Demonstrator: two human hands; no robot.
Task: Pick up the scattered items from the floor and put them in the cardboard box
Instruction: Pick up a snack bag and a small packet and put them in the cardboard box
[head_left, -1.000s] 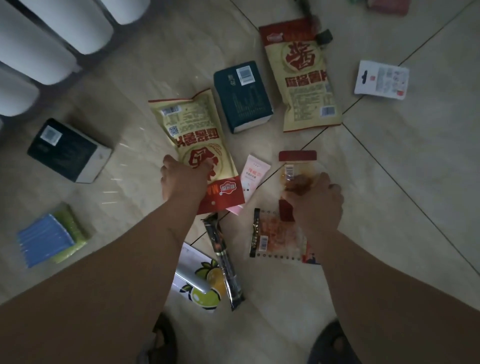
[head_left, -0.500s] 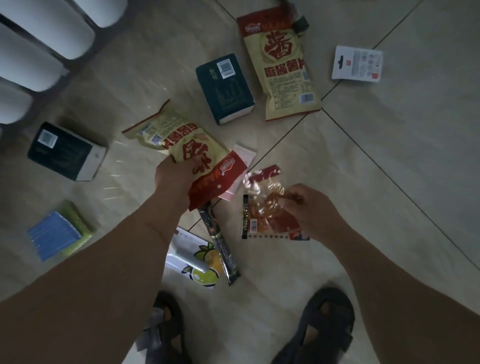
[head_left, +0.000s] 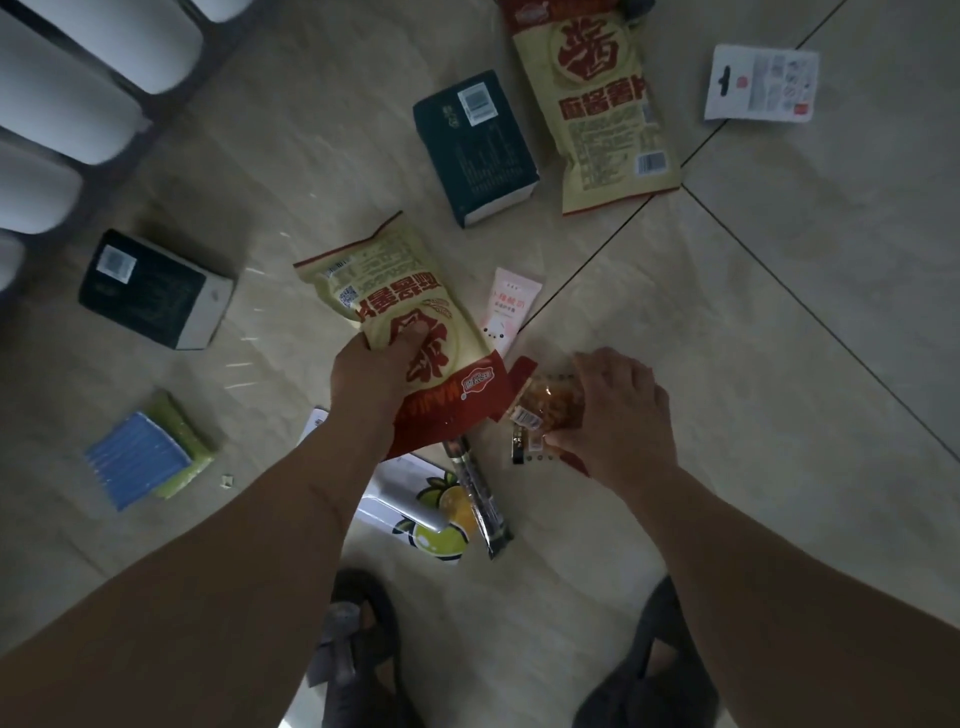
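**On the floor: two packets in hand, most items left**

Above the tiles, the left hand (head_left: 371, 376) gripped a yellow snack bag (head_left: 400, 306); the right hand (head_left: 618, 410) pinched a small clear snack packet (head_left: 545, 402). Two dark boxes (head_left: 475, 148), another bag (head_left: 605, 104) and a card (head_left: 761, 83) lay scattered. No cardboard box was visible.

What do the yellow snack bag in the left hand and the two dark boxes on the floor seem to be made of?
Yellow snack bag: probably thin plastic film with a slight sheen; it creases and bends where the left hand grips it. Dark boxes: likely matt printed cardboard, with sharp straight edges and stuck-on barcode labels.
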